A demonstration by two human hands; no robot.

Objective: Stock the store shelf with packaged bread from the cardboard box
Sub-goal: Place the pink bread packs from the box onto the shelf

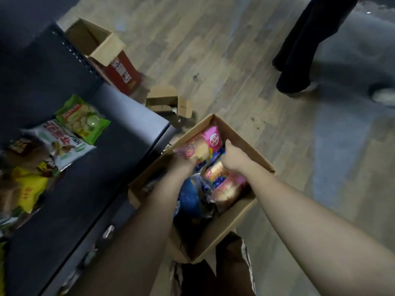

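An open cardboard box (241, 137) stands on the floor beside a dark store shelf (119, 129). Several bread packs lie inside it, pink ones and blue ones. Both my arms reach down into the box. My left hand (183, 164) is closed around a pink bread pack (201, 144) near the box's far end. My right hand (234, 158) is curled over the packs in the middle, just above another pink bread pack (226, 186); its fingers are hidden, so its grip cannot be made out. A blue pack (190, 199) lies below the hands.
The shelf holds snack bags: a green one (83, 118), a white one (62, 144) and a yellow one (30, 189). An open red-sided box (102, 50) and a small torn carton (168, 101) lie on the wooden floor. Another person's dark-trousered legs (299, 67) stand at the upper right.
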